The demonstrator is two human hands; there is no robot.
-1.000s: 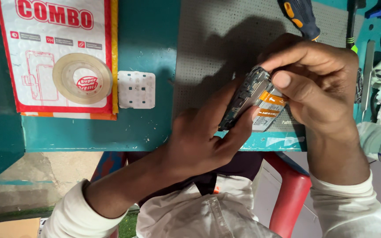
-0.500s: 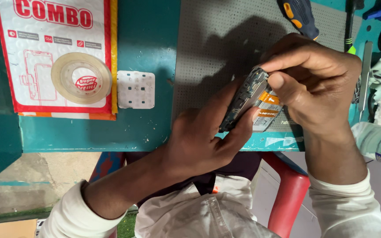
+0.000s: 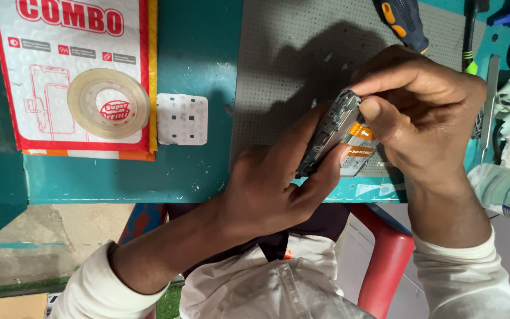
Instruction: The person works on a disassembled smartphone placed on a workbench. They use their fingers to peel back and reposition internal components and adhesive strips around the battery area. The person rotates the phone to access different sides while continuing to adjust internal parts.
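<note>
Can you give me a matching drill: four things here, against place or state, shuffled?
Things:
1. tape roll
2. white keypad
3. phone board
4. screwdriver handle

Places or states:
A. pinched between left hand and right hand
B. top edge, on grey mat
C. on red-and-white packet
D. bare on teal table

Pairs: 1-C, 2-D, 3-A, 4-B

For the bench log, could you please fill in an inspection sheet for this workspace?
Surface: teal table with a grey perforated mat.
Job's things: small phone board, tilted, orange-labelled part behind it.
Clutter: tape roll on a red-and-white packet; white keypad; screwdriver.
Grip: left hand holds the board from below; right hand pinches its top edge.
Cables: nothing seen.
Surroundings: red chair, concrete floor.
</note>
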